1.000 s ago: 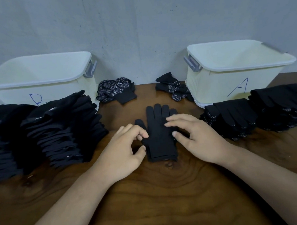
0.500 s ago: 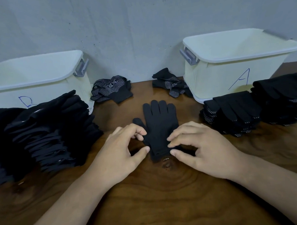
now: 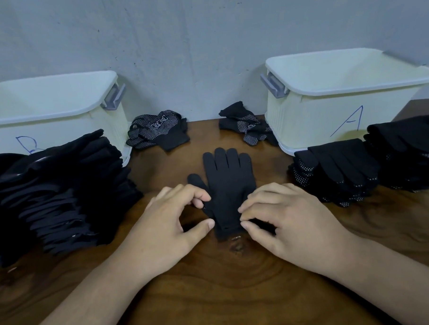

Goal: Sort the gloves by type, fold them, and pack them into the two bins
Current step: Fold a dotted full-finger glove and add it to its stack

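Note:
A black glove (image 3: pixel 227 181) lies flat in the middle of the wooden table, fingers pointing away from me; small white dots show along its edges. My left hand (image 3: pixel 172 223) has curled fingers and thumb at the left edge of its cuff. My right hand (image 3: pixel 285 220) pinches the cuff's right edge between fingertips and thumb. The cream bin marked B (image 3: pixel 59 115) stands at the back left, and the bin marked A (image 3: pixel 329 113) at the back right. What the bins contain is hidden from here.
A tall pile of plain black gloves (image 3: pixel 62 193) lies in front of bin B. Two stacks of dotted black gloves (image 3: pixel 336 171) lie in front of bin A. Loose dotted gloves (image 3: pixel 158 130) and a second loose dotted heap (image 3: pixel 246 126) sit by the wall (image 3: pixel 191 52).
Both hands have slid back along the glove toward its cuff. My right hand went from lying over the palm to pinching the cuff's right edge.

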